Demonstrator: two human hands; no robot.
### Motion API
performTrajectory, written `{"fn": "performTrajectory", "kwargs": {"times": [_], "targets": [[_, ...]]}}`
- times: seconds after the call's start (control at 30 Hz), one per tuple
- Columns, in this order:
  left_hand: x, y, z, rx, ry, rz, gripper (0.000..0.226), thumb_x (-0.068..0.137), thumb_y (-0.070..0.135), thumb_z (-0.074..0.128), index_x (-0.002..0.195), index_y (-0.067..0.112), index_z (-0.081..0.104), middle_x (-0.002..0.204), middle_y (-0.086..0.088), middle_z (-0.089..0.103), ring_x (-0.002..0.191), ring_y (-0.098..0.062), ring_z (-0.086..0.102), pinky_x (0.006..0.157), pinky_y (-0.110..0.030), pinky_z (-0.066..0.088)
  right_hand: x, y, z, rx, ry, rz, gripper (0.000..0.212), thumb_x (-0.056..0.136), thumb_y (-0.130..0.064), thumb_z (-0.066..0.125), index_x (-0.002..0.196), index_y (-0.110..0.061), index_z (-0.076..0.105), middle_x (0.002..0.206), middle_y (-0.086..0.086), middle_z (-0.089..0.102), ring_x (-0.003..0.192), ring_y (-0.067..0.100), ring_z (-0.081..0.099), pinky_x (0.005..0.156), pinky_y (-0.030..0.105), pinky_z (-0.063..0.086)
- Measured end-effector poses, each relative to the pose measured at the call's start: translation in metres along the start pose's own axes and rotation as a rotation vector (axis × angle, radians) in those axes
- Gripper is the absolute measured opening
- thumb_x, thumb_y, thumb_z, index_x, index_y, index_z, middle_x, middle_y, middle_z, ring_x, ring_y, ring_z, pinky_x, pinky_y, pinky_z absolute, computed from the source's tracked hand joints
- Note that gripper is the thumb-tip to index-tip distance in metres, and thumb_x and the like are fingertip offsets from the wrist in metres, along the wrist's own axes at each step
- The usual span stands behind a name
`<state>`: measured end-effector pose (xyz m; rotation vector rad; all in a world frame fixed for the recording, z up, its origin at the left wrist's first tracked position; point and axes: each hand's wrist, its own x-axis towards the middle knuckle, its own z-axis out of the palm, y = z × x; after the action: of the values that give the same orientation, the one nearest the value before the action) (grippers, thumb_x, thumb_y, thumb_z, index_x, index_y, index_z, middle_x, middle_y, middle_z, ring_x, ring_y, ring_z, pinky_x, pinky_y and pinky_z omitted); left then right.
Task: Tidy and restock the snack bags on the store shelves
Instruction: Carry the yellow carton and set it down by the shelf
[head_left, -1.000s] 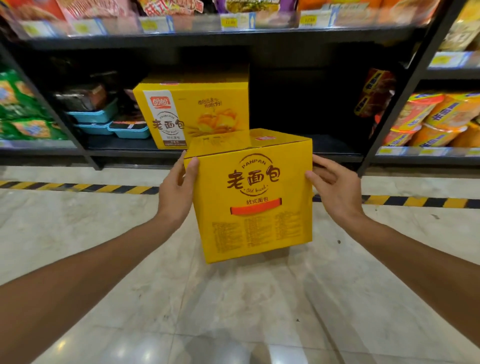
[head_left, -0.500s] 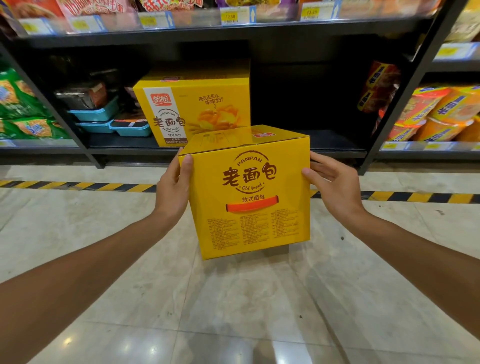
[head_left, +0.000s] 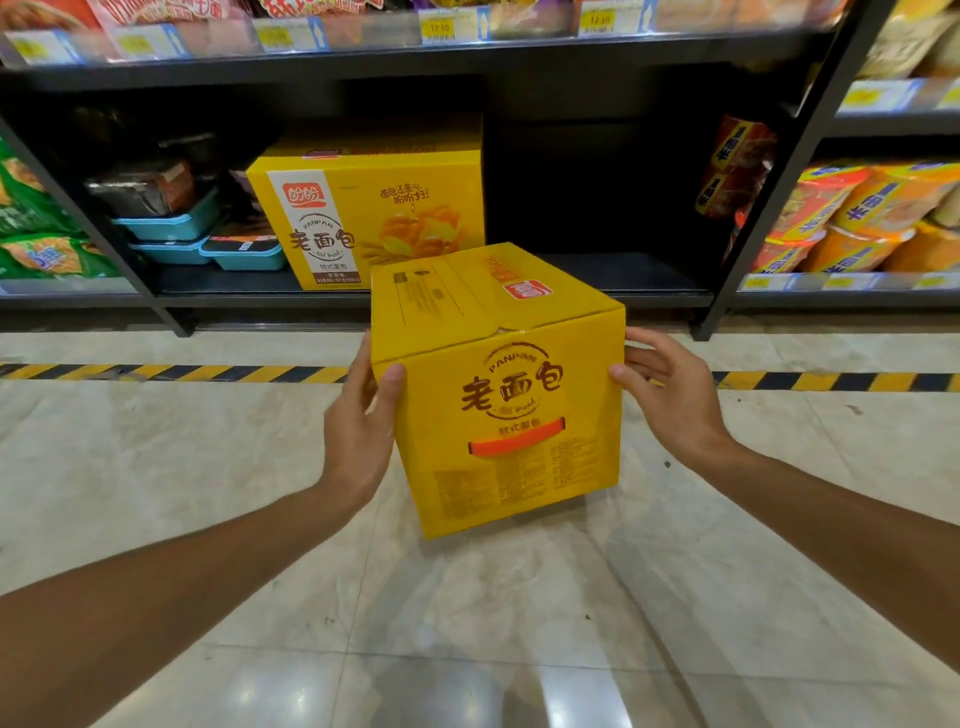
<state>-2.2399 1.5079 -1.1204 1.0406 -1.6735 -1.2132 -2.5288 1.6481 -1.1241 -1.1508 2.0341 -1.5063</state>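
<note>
Tilted forward now, yellow box (head_left: 498, 395) sits between fingers (head_left: 631, 371).

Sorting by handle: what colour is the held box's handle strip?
Orange, on the yellow held box, head view.

The yellow bread box (head_left: 514, 415) has tipped forward between both hands, so its top face now shows, nearer the bottom shelf (head_left: 597, 291).

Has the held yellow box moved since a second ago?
Yes. The held box now shows more of its top, tipped toward the shelved box.
</note>
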Motion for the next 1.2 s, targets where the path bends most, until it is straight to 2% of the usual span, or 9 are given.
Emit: {"fn": "performTrajectory", "kwargs": {"times": [0.1, 0.2, 0.33, 0.47, 0.57, 0.67, 0.8, 1.0, 1.2], "targets": [[-0.029, -0.014, 0.017, -0.037, -0.138, 0.008, 0.077, 0.091, 0.035, 0.064, 0.160, 0.025, 0.032, 0.137, 0.027, 0.060, 0.128, 0.008, 0.055, 0.093, -0.012, 0.052, -0.007, 0.023, -0.019, -0.070, 0.010, 0.122, 0.041, 0.096, 0.004, 0.066, 0.134, -0.008, 0.058, 0.115, 0.002, 0.069, 0.106, 0.015, 0.068, 0.083, 0.012, 0.054], [-0.053, -0.031, 0.037, -0.006, -0.283, -0.029, 0.090, 0.083, 0.027, 0.079, 0.160, 0.023, 0.033, 0.137, 0.029, 0.060, 0.135, 0.001, 0.052, 0.102, -0.022, 0.052, -0.012, 0.052, -0.033, -0.152, 0.015, 0.245, 0.040, 0.096, 0.012, 0.060, 0.132, -0.004, 0.056, 0.108, 0.009, 0.070, 0.108, 0.029, 0.069, 0.089, 0.035, 0.056], [-0.082, -0.040, 0.065, 0.039, -0.366, -0.087, 0.109, 0.078, 0.034, 0.083, 0.164, 0.023, 0.017, 0.154, 0.016, 0.046, 0.135, 0.011, 0.047, 0.107, -0.017, 0.046, -0.020, 0.074, -0.042, -0.290, -0.021, 0.328, 0.033, 0.098, 0.009, 0.057, 0.130, 0.002, 0.060, 0.118, 0.021, 0.071, 0.101, 0.025, 0.064, 0.080, 0.022, 0.043], [-0.063, -0.038, 0.055, 0.154, -0.227, -0.025, 0.048, 0.094, 0.062, 0.060, 0.134, 0.036, 0.058, 0.117, 0.026, 0.068, 0.109, 0.007, 0.064, 0.097, -0.031, 0.056, -0.015, 0.049, -0.041, -0.178, 0.109, 0.164, 0.035, 0.104, 0.008, 0.045, 0.137, 0.002, 0.056, 0.133, 0.015, 0.062, 0.121, 0.027, 0.058, 0.085, 0.007, 0.043], [-0.009, -0.038, 0.029, 0.260, -0.132, 0.164, 0.032, 0.103, 0.050, 0.045, 0.102, 0.033, 0.071, 0.108, 0.011, 0.073, 0.099, -0.009, 0.067, 0.089, -0.044, 0.056, -0.017, 0.018, -0.023, -0.217, 0.079, -0.037, 0.037, 0.108, -0.013, 0.050, 0.144, -0.013, 0.052, 0.141, 0.003, 0.060, 0.130, 0.020, 0.057, 0.107, 0.030, 0.047], [0.063, -0.054, 0.006, 0.653, -0.255, 0.385, 0.041, 0.107, 0.043, 0.042, 0.127, 0.019, 0.069, 0.150, -0.007, 0.050, 0.140, -0.025, 0.044, 0.115, -0.042, 0.040, -0.038, -0.005, 0.020, -0.289, -0.240, -0.109, 0.061, 0.099, -0.048, 0.062, 0.152, -0.023, 0.045, 0.155, 0.000, 0.048, 0.143, 0.019, 0.043, 0.119, 0.042, 0.035], [0.103, -0.058, 0.021, 0.960, -0.569, 0.318, 0.076, 0.098, 0.066, 0.017, 0.160, 0.025, 0.032, 0.171, -0.007, 0.014, 0.159, -0.030, 0.005, 0.128, -0.048, 0.007, -0.058, -0.010, 0.076, -0.718, -0.574, -0.156, 0.118, 0.067, -0.100, 0.025, 0.164, -0.033, 0.013, 0.173, -0.001, 0.001, 0.159, 0.027, -0.010, 0.127, 0.051, -0.007], [0.068, -0.067, 0.027, 0.950, -0.432, 0.446, 0.068, 0.102, 0.064, 0.015, 0.160, 0.032, 0.032, 0.170, 0.001, 0.021, 0.159, -0.021, 0.008, 0.128, -0.049, 0.000, -0.050, 0.005, 0.054, -0.936, -0.690, -0.288, 0.102, 0.073, -0.077, 0.021, 0.164, -0.034, 0.006, 0.172, 0.002, -0.017, 0.155, 0.033, -0.026, 0.125, 0.052, -0.015], [0.009, -0.065, 0.030, 1.083, -0.429, 0.598, 0.061, 0.105, 0.059, 0.027, 0.159, 0.030, 0.036, 0.156, -0.009, 0.042, 0.133, -0.036, 0.039, 0.114, -0.058, 0.031, -0.038, 0.046, -0.051, -0.890, -0.707, -0.667, 0.062, 0.105, -0.045, 0.044, 0.162, -0.024, 0.029, 0.173, 0.000, 0.013, 0.160, 0.029, 0.006, 0.128, 0.052, 0.013]]}}
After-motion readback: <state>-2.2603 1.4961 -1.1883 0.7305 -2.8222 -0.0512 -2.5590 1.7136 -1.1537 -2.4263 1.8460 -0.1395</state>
